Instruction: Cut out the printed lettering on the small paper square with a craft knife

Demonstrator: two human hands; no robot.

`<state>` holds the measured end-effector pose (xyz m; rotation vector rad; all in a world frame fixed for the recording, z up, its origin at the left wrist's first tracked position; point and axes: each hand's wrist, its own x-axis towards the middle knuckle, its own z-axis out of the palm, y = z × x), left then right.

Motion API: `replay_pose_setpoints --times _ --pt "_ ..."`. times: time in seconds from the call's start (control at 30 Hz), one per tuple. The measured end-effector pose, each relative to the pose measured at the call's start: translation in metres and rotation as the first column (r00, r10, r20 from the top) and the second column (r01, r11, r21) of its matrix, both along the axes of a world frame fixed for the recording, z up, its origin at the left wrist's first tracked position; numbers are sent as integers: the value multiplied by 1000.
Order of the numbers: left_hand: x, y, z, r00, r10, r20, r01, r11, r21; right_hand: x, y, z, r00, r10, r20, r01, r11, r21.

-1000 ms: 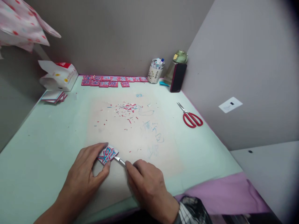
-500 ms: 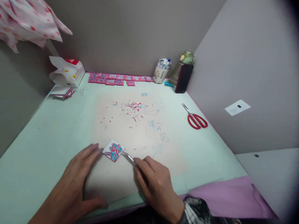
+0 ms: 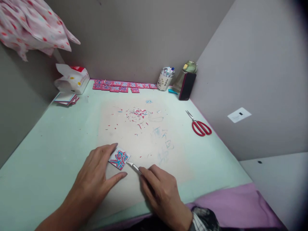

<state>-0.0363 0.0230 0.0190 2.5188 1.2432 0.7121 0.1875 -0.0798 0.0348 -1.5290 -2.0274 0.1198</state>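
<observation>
A small square paper piece [image 3: 119, 158] with a red and blue cut pattern lies on the beige cutting mat [image 3: 149, 141]. My left hand [image 3: 96, 175] lies flat with fingers spread, its fingertips pressing the piece's left edge. My right hand [image 3: 160, 192] is closed round a thin metal craft knife [image 3: 134, 166], whose tip touches the piece's lower right edge.
Paper scraps [image 3: 137, 114] litter the mat's far part. Red scissors [image 3: 201, 126] lie at the right. At the back wall stand a row of red cut pieces [image 3: 122, 86], a pen cup [image 3: 165, 79], a bottle [image 3: 187, 69] with a phone [image 3: 186, 86], a tissue pack [image 3: 71, 78] and stacked paper squares [image 3: 65, 98].
My left hand slid off the piece half a second ago, then came back and now presses its left edge. The piece turned slightly. The right hand kept the knife at its edge.
</observation>
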Motion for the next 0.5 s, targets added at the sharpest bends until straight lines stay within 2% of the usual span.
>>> replay_pose_setpoints --times 0.13,0.5 --pt "7 -1 -7 999 12 48 -13 1000 26 0 0 1 999 5 33 -4 1000 -19" --pt "11 0 -3 998 42 46 -46 995 86 1 1 3 999 48 17 -48 999 -9"
